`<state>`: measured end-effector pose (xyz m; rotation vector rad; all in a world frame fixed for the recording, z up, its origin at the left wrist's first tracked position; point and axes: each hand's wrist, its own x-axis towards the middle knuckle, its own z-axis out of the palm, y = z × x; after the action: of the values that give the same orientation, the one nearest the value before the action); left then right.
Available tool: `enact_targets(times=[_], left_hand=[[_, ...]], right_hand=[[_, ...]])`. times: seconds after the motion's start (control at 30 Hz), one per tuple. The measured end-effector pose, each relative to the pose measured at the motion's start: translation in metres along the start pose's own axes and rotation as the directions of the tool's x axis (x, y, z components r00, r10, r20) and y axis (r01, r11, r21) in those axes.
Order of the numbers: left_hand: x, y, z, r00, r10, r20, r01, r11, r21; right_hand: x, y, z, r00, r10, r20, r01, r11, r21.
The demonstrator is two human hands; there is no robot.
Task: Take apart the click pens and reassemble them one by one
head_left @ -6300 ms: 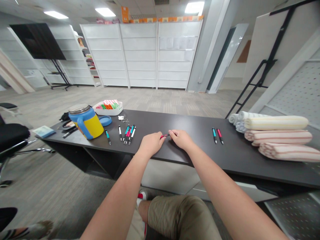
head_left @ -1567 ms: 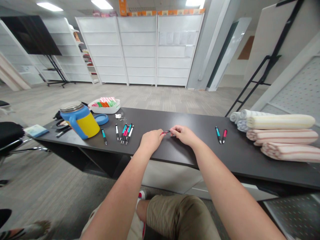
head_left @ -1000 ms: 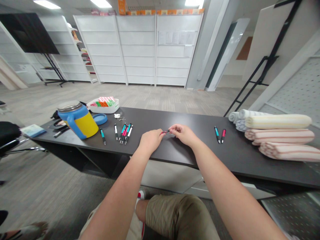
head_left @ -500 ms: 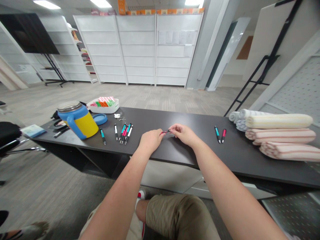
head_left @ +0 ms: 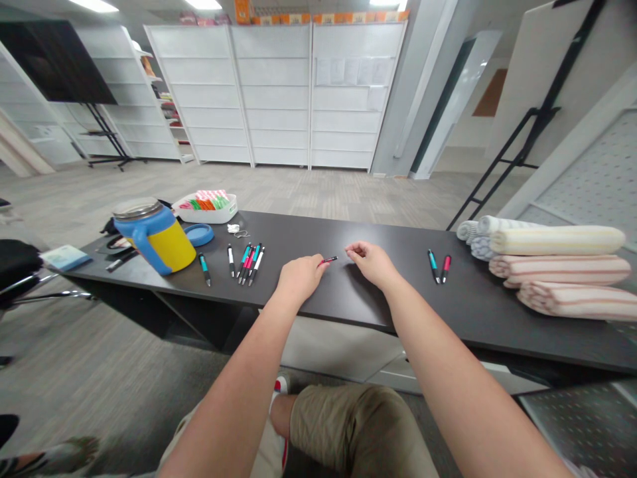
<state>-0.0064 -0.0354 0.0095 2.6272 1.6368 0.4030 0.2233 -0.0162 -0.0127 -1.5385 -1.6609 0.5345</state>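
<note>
My left hand (head_left: 299,277) pinches a pink pen (head_left: 328,259) whose black front end points right, just above the dark tabletop. A small gap separates it from my right hand (head_left: 371,263), which has its thumb and fingers closed together; anything between those fingertips is too small to make out. Left of my hands lie a cluster of teal, pink and white pens (head_left: 251,264), a single white pen (head_left: 231,260) and a teal pen (head_left: 204,269). On the right, another teal pen (head_left: 432,265) lies beside a short pink pen piece (head_left: 446,269).
A blue and yellow mug (head_left: 158,238) stands at the left, with a blue lid (head_left: 199,234) behind it. Farther back sits a white basket (head_left: 229,211) of colourful packets. Rolled towels (head_left: 557,240) are stacked at the right of the dark table (head_left: 318,234).
My right hand has come away from the pen and shifted slightly right, leaving a gap. My left hand still holds the pink pen in nearly the same spot.
</note>
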Motion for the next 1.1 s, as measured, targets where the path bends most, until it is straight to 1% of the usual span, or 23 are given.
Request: enact_targets(times=[0.07, 0.13, 0.2, 0.27, 0.4, 0.6, 0.8, 0.93, 1.03, 1.1], left_hand=[[0.000, 0.000, 0.000, 1.000, 0.005, -0.007, -0.005, 1.000, 0.002], [-0.001, 0.000, 0.000, 1.000, 0.008, -0.011, -0.008, 1.000, -0.002], [-0.001, 0.000, 0.000, 1.000, 0.007, -0.012, -0.007, 1.000, -0.005], [-0.001, 0.000, 0.000, 1.000, 0.005, -0.015, -0.005, 1.000, -0.004], [-0.001, 0.000, 0.000, 1.000, 0.014, -0.023, -0.014, 1.000, -0.006], [-0.002, 0.000, -0.001, 1.000, 0.013, -0.009, -0.013, 1.000, -0.025], [-0.001, -0.001, 0.003, 0.999, 0.012, -0.034, -0.013, 0.999, -0.038], [0.001, -0.001, 0.005, 0.999, -0.003, -0.033, 0.002, 0.999, -0.036], [0.001, 0.000, 0.005, 0.999, -0.001, -0.040, 0.000, 1.000, -0.027], [0.001, 0.000, 0.004, 0.998, 0.003, -0.059, -0.004, 1.000, -0.019]], right_hand=[[0.001, 0.000, -0.001, 0.998, 0.023, -0.066, -0.037, 0.975, -0.219], [0.001, -0.003, 0.000, 0.998, 0.020, -0.055, -0.039, 0.929, -0.368], [0.001, -0.006, 0.002, 1.000, -0.008, -0.025, -0.004, 0.899, -0.438], [0.002, -0.008, 0.004, 0.999, -0.024, -0.022, 0.011, 0.887, -0.462], [0.008, -0.003, 0.007, 0.999, -0.010, -0.041, -0.010, 0.886, -0.463], [0.030, 0.012, 0.009, 0.998, -0.049, -0.028, 0.032, 0.899, -0.437], [0.048, 0.021, 0.010, 0.998, -0.053, -0.022, 0.039, 0.907, -0.419], [0.047, 0.022, 0.007, 0.997, -0.069, -0.028, 0.054, 0.931, -0.360], [0.040, 0.018, 0.004, 0.992, -0.076, -0.102, 0.045, 0.961, -0.273], [0.034, 0.013, 0.002, 0.986, -0.102, -0.134, 0.068, 0.969, -0.238]])
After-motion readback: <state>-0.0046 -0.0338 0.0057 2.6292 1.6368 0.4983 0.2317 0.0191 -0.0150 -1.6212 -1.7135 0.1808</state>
